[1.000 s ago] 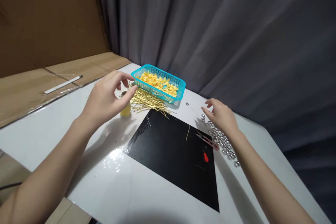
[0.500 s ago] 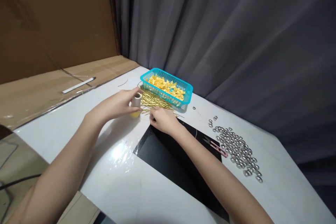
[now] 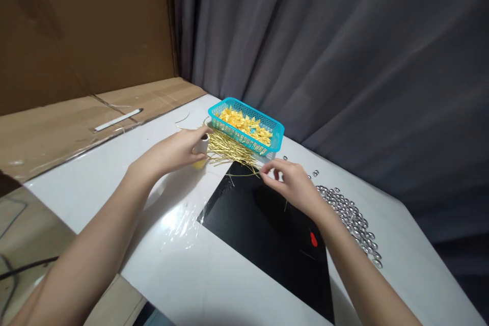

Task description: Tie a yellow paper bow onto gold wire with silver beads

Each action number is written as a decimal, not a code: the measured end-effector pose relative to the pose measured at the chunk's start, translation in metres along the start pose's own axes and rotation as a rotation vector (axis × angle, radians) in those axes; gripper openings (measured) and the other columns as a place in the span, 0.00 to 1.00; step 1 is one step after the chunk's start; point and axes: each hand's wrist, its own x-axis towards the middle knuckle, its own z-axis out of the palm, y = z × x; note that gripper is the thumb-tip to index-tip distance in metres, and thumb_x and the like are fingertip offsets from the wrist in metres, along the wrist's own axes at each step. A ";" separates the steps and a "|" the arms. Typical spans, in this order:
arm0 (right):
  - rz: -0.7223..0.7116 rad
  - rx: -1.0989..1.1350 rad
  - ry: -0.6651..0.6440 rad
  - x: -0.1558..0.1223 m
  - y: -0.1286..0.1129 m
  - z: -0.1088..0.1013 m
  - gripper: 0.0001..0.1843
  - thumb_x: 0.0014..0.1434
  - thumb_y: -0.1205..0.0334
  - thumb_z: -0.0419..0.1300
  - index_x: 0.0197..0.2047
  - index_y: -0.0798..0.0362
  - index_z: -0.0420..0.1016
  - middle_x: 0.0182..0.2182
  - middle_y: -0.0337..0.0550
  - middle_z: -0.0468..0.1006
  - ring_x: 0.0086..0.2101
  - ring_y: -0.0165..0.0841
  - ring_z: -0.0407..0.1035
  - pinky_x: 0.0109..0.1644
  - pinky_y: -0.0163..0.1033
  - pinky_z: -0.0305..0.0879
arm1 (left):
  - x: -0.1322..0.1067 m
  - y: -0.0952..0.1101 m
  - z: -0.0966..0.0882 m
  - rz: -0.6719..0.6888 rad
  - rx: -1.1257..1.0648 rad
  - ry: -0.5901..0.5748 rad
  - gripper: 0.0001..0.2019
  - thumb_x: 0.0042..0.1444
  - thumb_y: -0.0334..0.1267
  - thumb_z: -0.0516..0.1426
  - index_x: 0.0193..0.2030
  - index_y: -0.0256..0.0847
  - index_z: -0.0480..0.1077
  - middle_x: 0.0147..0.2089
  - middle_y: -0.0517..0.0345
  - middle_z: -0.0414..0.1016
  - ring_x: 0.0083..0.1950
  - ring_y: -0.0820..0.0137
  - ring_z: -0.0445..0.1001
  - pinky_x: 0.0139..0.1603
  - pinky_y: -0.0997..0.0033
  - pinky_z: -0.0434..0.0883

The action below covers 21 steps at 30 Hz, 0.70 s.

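My left hand [image 3: 176, 151] is wrapped round a small spool of yellow thread [image 3: 201, 153] that stands on the white table [image 3: 198, 275]. My right hand [image 3: 292, 183] hovers over the far edge of the black mat [image 3: 263, 229], thumb and forefinger pinched on a thin gold thread [image 3: 240, 174] that runs back toward the spool. A heap of gold wire pins [image 3: 229, 146] lies between the spool and a turquoise basket [image 3: 278, 132] filled with yellow paper pieces [image 3: 244, 124].
A pile of silver rings [image 3: 351, 221] lies right of my right arm. A small red piece [image 3: 313, 238] rests on the black mat. Cardboard sheets [image 3: 69, 122] with a white strip lie at the left. A grey curtain [image 3: 344, 61] hangs behind the table.
My right hand went from the silver rings to the spool, then drew back to the right with the gold thread pinched. My left hand closed on the spool. The camera shifted.
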 end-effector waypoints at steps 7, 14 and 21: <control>0.185 0.130 0.129 -0.090 0.025 -0.033 0.07 0.61 0.58 0.58 0.32 0.48 0.75 0.27 0.38 0.77 0.24 0.31 0.67 0.28 0.35 0.64 | -0.001 0.002 0.000 -0.014 0.008 -0.017 0.24 0.58 0.43 0.53 0.62 0.43 0.60 0.48 0.48 0.74 0.42 0.59 0.76 0.39 0.66 0.70; 0.278 0.164 0.155 -0.149 0.022 -0.025 0.09 0.62 0.54 0.59 0.33 0.48 0.76 0.29 0.40 0.78 0.24 0.31 0.68 0.25 0.35 0.65 | 0.002 -0.003 -0.003 0.022 -0.009 0.027 0.31 0.56 0.50 0.57 0.64 0.41 0.59 0.55 0.44 0.71 0.50 0.55 0.74 0.48 0.60 0.71; 0.210 0.214 0.221 -0.167 -0.019 -0.025 0.05 0.63 0.61 0.59 0.35 0.47 0.74 0.32 0.42 0.79 0.25 0.31 0.69 0.27 0.34 0.68 | -0.016 0.085 0.013 0.239 -0.483 0.258 0.16 0.60 0.46 0.57 0.52 0.43 0.70 0.51 0.51 0.75 0.49 0.62 0.74 0.52 0.62 0.71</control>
